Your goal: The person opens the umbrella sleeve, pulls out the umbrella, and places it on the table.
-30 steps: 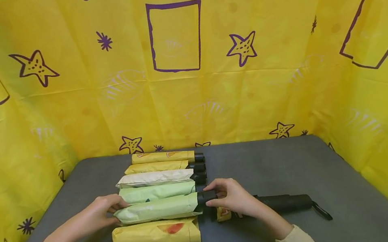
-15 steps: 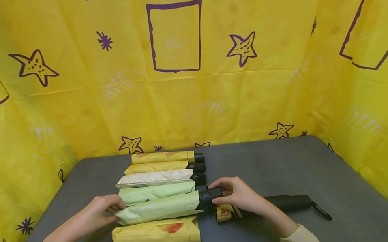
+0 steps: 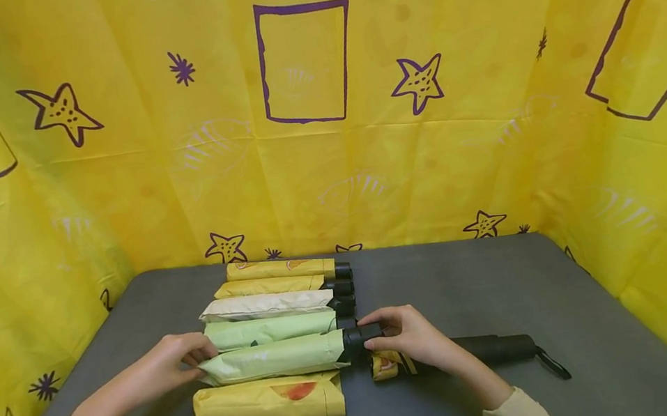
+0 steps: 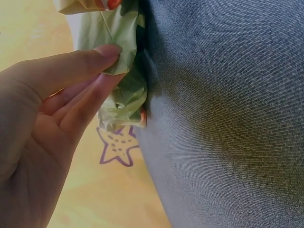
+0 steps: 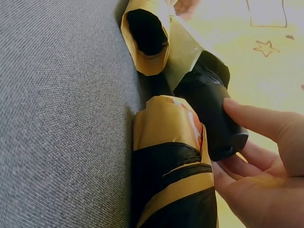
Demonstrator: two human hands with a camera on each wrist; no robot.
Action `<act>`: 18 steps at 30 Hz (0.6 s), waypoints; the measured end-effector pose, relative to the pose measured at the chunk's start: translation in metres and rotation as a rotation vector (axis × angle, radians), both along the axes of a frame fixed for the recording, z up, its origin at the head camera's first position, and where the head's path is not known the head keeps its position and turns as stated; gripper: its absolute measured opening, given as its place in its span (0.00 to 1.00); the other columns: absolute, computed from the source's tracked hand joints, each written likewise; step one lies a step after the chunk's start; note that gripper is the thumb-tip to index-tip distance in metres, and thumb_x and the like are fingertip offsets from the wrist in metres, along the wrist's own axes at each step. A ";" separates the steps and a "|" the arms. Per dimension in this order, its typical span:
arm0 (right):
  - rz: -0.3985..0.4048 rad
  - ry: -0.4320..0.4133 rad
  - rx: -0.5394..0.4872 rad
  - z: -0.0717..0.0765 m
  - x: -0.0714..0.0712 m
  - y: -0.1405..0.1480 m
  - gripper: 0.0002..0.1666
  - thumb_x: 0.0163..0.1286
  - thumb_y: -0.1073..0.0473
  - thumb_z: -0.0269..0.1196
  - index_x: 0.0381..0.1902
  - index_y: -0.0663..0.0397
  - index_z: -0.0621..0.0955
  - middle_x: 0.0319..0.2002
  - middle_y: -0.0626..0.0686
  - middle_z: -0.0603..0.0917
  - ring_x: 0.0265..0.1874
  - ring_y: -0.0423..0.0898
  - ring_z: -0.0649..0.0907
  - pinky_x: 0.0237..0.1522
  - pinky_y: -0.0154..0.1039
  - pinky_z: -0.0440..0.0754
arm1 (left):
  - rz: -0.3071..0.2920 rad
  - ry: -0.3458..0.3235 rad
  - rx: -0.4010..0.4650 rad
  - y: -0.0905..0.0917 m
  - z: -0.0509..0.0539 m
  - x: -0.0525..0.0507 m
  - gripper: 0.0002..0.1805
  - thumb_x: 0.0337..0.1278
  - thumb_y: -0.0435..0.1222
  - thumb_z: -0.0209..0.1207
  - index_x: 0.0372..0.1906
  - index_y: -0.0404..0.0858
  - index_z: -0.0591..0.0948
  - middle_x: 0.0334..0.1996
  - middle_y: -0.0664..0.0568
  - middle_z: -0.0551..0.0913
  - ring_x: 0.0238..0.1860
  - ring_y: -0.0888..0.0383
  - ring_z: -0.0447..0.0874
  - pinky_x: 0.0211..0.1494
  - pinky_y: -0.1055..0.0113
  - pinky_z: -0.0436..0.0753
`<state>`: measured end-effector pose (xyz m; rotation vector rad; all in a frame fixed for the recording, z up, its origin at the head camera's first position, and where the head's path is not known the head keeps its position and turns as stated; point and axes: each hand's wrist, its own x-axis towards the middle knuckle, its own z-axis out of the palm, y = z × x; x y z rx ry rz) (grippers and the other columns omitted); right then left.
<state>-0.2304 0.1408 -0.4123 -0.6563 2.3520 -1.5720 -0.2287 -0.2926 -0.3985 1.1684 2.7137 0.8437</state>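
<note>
A person holds a pale green umbrella (image 3: 274, 360), folded inside a smooth, lightly creased sleeve, crosswise over a dark gray table (image 3: 475, 274), between a yellow sleeve (image 3: 267, 404) in front and a second green umbrella (image 3: 270, 330) just behind. The sleeve narrows to a flattened, pointed corner at the left, where the thumb and fingertips of the left hand (image 3: 179, 362) pinch it, nearly closed. At the right, a stubby, matte black handle (image 5: 216, 118) juts from the sleeve's wide mouth, its end blunt; the right hand (image 3: 412, 337) grips it between thumb and fingers, parted by the handle's thickness. Whether the umbrella touches the table is hard to tell. Farther back lie a white umbrella (image 3: 267, 306) and two yellow ones, black handles all pointing right, while a black umbrella (image 3: 494, 348) with a yellow patterned end lies beyond the right wrist
</note>
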 end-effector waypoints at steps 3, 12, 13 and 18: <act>0.002 0.001 -0.001 0.001 0.001 0.000 0.22 0.62 0.58 0.70 0.53 0.57 0.83 0.50 0.61 0.85 0.35 0.43 0.86 0.33 0.30 0.82 | -0.003 -0.004 -0.006 0.000 0.001 -0.001 0.16 0.45 0.25 0.69 0.41 0.39 0.81 0.36 0.49 0.84 0.36 0.65 0.83 0.35 0.72 0.85; 0.004 0.021 0.009 0.000 0.001 0.000 0.22 0.61 0.58 0.70 0.53 0.57 0.83 0.49 0.62 0.85 0.35 0.42 0.86 0.34 0.30 0.81 | -0.003 -0.041 -0.020 -0.001 0.004 -0.001 0.16 0.47 0.25 0.68 0.43 0.38 0.81 0.36 0.50 0.84 0.35 0.64 0.83 0.34 0.72 0.84; 0.005 0.021 0.008 0.000 0.001 0.000 0.22 0.61 0.58 0.70 0.53 0.57 0.83 0.49 0.62 0.85 0.35 0.42 0.86 0.34 0.30 0.82 | 0.000 -0.049 -0.021 -0.001 0.004 -0.001 0.16 0.47 0.25 0.68 0.43 0.38 0.81 0.37 0.50 0.84 0.36 0.64 0.83 0.34 0.72 0.84; 0.005 0.023 0.002 0.000 0.002 0.000 0.21 0.62 0.58 0.70 0.53 0.57 0.83 0.48 0.62 0.85 0.37 0.42 0.86 0.36 0.29 0.82 | -0.011 -0.025 -0.015 -0.001 0.003 -0.001 0.15 0.46 0.23 0.68 0.41 0.38 0.81 0.35 0.51 0.83 0.35 0.68 0.81 0.32 0.72 0.83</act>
